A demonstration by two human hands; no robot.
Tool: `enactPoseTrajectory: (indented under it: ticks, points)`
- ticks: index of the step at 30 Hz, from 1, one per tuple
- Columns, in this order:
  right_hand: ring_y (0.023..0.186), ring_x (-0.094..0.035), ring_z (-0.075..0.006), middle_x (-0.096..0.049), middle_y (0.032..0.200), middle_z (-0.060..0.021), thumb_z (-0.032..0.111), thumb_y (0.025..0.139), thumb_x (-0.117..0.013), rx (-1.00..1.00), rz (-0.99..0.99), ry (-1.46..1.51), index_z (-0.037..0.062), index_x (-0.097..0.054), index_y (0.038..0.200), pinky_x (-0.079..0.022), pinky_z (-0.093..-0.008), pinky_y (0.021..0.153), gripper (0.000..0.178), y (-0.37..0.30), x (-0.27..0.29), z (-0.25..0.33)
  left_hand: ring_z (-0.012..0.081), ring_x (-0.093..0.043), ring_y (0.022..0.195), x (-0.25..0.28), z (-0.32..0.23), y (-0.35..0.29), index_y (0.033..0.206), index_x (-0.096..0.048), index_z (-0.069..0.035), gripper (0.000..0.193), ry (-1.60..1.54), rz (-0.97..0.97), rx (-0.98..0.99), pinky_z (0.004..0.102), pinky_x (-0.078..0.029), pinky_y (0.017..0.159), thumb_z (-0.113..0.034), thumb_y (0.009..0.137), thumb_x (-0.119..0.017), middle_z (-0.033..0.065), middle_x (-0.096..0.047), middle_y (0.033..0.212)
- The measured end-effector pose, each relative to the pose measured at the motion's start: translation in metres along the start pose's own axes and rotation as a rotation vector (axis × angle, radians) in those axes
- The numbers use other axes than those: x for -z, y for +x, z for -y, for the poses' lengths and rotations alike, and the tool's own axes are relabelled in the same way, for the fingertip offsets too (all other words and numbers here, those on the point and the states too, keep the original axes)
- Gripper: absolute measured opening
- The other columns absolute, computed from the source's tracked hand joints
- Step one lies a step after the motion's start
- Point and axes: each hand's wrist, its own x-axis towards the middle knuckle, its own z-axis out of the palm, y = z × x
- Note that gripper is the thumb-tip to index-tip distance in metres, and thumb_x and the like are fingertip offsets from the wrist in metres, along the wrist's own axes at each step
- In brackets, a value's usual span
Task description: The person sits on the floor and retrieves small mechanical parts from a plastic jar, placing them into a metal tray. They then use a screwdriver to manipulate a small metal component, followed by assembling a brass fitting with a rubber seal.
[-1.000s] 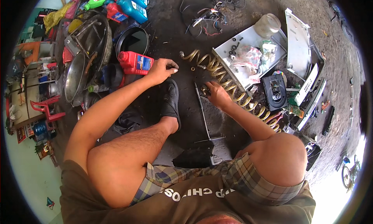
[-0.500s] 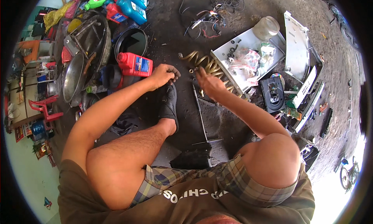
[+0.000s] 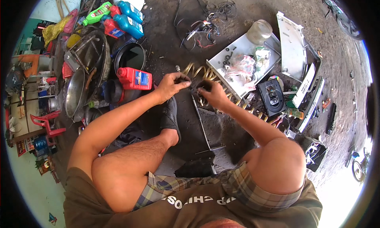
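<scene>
The hands have drawn closer together since half a second ago, their fingertips now nearly meeting above a dark ground (image 3: pixel 227 127).

The left hand (image 3: pixel 173 86) has shifted rightward, thumb and fingers drawn together; whether it pinches something small cannot be told. The right hand (image 3: pixel 213 95) has its fingers curled inward, their grip hidden. Below the gap between the hands lies a thin T-shaped metal rod (image 3: pixel 201 121), its long axis running from near the fingertips back toward the person, angled slightly right; its tip points away, its crossbar lies at the near end. A gold coiled hose (image 3: pixel 211 74) stretches diagonally from far left to near right, passing behind the right hand, alongside a pale metal tray (image 3: pixel 240 47). A red bottle (image 3: pixel 127 78) stands left of the left hand.
</scene>
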Motion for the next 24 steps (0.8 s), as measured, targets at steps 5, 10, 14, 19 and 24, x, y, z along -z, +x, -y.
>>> enactPoseTrajectory:
  ticks: [5, 10, 14, 19, 24]
  points:
    - [0.099, -0.068, -0.0156, -0.078, 0.108, -0.0123, 0.024, 0.101, -0.073, 0.143, 0.010, 0.127, -0.0049, -0.070, 0.127, -0.056, -0.0369, 0.091, 0.039, -0.045, 0.076, 0.084, 0.0029, -0.051, 0.069, -0.015, -0.076, 0.016, 0.116, -0.074, -0.002, 0.035, 0.248, 0.169, -0.415, 0.0252, -0.041, 0.060, -0.035, 0.105, -0.072, -0.0018, -0.061, 0.079]
    - [0.072, -0.065, -0.0090, -0.072, 0.090, -0.0059, 0.023, 0.099, -0.080, 0.232, -0.045, 0.251, -0.0026, -0.068, 0.117, -0.054, -0.0268, 0.061, 0.034, -0.093, 0.143, 0.170, 0.0039, -0.045, 0.059, -0.041, -0.192, -0.005, 0.109, -0.071, -0.002, 0.034, 0.057, 0.297, -0.359, 0.0253, -0.037, 0.054, -0.036, 0.110, -0.065, -0.0074, -0.051, 0.070]
    - [0.069, -0.065, -0.0096, -0.072, 0.088, -0.0055, 0.019, 0.101, -0.077, 0.208, -0.058, 0.224, -0.0030, -0.069, 0.117, -0.054, -0.0262, 0.060, 0.029, -0.136, 0.165, 0.216, 0.0034, -0.042, 0.060, -0.047, -0.242, -0.012, 0.108, -0.069, -0.003, 0.032, 0.243, 0.265, -0.595, 0.0253, -0.034, 0.053, -0.035, 0.109, -0.066, -0.0068, -0.051, 0.072]
    - [0.067, -0.065, -0.0107, -0.071, 0.084, -0.0056, 0.030, 0.106, -0.071, 0.330, -0.045, 0.047, -0.0033, -0.073, 0.112, -0.053, -0.0297, 0.058, 0.034, -0.153, 0.178, 0.255, 0.0026, -0.038, 0.058, -0.045, -0.289, -0.044, 0.114, -0.062, -0.005, 0.028, 0.056, 0.446, -0.355, 0.0236, -0.028, 0.049, -0.033, 0.109, -0.065, -0.0057, -0.049, 0.074]
    - [0.068, -0.072, -0.0192, -0.075, 0.083, -0.0133, 0.049, 0.104, -0.069, 0.302, -0.138, 0.101, -0.0065, -0.073, 0.099, -0.058, -0.0365, 0.063, 0.056, -0.116, 0.175, 0.277, 0.0037, -0.034, 0.055, -0.019, -0.319, -0.065, 0.100, -0.060, -0.008, 0.026, -0.189, 0.302, -0.289, 0.0221, -0.023, 0.044, -0.033, 0.106, -0.059, -0.0056, -0.047, 0.070]
